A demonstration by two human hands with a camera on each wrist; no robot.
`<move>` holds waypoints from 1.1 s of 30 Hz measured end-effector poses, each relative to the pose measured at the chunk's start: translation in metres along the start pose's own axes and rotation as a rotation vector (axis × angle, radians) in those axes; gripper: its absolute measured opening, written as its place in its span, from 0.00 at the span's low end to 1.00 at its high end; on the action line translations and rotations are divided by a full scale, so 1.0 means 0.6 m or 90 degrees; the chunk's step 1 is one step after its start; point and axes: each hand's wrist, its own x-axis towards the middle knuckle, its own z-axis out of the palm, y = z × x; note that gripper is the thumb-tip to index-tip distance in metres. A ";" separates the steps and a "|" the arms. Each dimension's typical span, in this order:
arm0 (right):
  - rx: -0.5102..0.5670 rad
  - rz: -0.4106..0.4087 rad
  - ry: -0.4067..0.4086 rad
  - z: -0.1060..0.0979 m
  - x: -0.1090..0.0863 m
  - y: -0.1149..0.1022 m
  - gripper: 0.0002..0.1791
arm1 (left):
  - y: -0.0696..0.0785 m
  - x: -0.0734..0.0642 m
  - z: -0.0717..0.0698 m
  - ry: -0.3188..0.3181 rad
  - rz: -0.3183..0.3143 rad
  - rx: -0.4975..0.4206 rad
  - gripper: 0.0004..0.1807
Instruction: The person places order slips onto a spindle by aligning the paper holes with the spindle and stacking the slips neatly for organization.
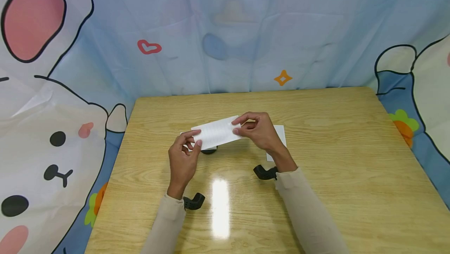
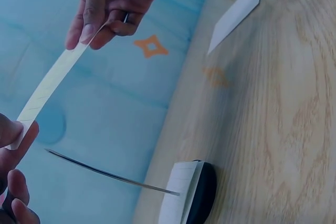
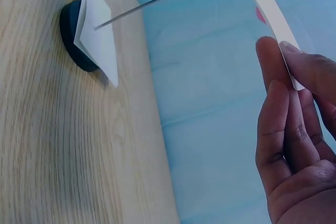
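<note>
Between both hands a white paper slip (image 1: 216,133) is held up over the table. My left hand (image 1: 183,160) pinches its left end between thumb and fingers. At its right end, my right hand (image 1: 260,131) pinches it the same way. Below the slip stands a paper spike, its thin metal rod (image 3: 157,6) rising from a round black base (image 2: 206,195). Several paper sheets (image 3: 97,35) are stuck on the rod and rest on the base. The held slip lies apart from the rod in the wrist views and hides most of the spike in the head view.
Another white paper (image 1: 281,138) lies on the wooden table (image 1: 334,160), partly behind the right wrist. Black wrist mounts (image 1: 194,201) sit on both forearms. A blue cartoon-print curtain (image 1: 246,50) hangs along the back and sides of the table.
</note>
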 end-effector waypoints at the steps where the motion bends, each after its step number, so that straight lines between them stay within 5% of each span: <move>1: 0.004 -0.006 0.001 0.002 0.001 0.000 0.11 | 0.000 0.001 -0.002 0.001 0.000 0.000 0.14; 33: 0.020 -0.031 0.049 0.042 0.018 -0.014 0.10 | -0.001 0.024 -0.030 0.039 0.029 0.000 0.14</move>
